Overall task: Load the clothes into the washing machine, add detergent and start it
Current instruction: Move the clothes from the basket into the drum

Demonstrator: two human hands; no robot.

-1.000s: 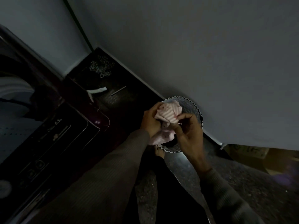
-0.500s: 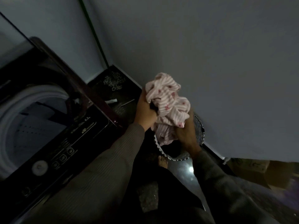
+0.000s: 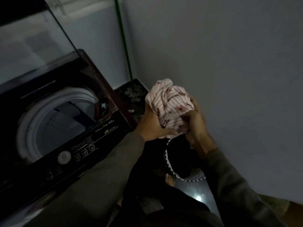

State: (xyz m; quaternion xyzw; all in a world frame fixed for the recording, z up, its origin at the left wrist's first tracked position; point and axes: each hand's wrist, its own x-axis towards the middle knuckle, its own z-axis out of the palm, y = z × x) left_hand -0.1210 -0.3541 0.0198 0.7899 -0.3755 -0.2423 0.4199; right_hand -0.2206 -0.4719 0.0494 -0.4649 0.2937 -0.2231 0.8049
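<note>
Raised clothes (image 3: pixel 168 105) now beside washing machine (image 3: pixel 68 122).

Your right hand's fingers (image 3: pixel 196 118) buried in the bundled cloth (image 3: pixel 170 106), basket (image 3: pixel 191 177) interior black, washing machine (image 3: pixel 91 143) cut off left, panel lettering unreadable.

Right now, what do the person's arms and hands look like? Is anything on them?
Both arms wear long, ribbed, grey-brown knit sleeves that end at the wrists. The left hand and the right hand are bare: no gloves, and no rings or watch that this dim picture shows.
</note>
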